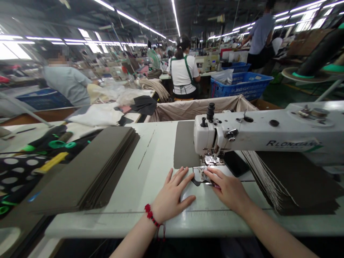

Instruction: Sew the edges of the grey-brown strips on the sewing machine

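Note:
My left hand (173, 197) lies flat on the pale sewing table, fingers spread, its fingertips at the near edge of a grey-brown fabric panel (185, 145). The panel reaches back beside the head of a white sewing machine (258, 132). My right hand (228, 188) is by the needle plate (201, 174), index finger stretched toward the presser foot (214, 160). Its other fingers curl around a small tool with purple and silver parts (215, 185), mostly hidden. Between the hands a small dark curved piece (196, 182) shows at the plate.
On the left lies a thick stack of grey-brown panels (88, 168); another stack (298, 179) is under the machine arm. A black phone (236, 163) rests behind my right hand. Thread cones (60, 143) lie far left. Beyond the table are a cloth-lined bin (199, 107), blue crates (242, 86) and several people.

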{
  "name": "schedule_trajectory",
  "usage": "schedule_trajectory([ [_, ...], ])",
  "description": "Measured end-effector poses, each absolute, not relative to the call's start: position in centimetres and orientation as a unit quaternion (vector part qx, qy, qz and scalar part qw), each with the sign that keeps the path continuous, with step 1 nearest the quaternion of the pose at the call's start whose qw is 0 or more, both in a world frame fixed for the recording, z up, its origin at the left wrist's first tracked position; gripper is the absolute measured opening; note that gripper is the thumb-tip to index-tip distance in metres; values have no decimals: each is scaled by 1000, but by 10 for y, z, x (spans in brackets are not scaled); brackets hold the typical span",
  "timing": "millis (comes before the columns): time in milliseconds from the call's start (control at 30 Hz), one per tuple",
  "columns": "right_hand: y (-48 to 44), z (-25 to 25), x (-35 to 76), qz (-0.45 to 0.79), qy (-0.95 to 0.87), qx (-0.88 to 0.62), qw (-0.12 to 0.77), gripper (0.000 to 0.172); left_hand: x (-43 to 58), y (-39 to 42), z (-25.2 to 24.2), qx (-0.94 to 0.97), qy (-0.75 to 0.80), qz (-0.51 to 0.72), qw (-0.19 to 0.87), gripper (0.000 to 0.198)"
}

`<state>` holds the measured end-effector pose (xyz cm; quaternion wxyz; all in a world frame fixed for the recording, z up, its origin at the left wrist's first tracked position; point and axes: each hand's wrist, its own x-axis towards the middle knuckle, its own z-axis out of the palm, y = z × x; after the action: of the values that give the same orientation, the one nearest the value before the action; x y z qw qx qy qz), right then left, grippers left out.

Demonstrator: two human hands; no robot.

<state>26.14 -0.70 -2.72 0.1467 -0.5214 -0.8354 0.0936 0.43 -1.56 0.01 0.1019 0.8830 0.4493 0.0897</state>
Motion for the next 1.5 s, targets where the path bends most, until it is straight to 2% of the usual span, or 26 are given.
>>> schedule_trajectory([
  [767, -6, -27, 261, 94, -835, -517, 163, 62, 5, -16, -1, 888, 445, 87, 83, 64],
  [1500, -7, -24, 260, 102, -831, -520, 170, 55, 7, -19, -1, 886, 445, 101, 85, 64],
])
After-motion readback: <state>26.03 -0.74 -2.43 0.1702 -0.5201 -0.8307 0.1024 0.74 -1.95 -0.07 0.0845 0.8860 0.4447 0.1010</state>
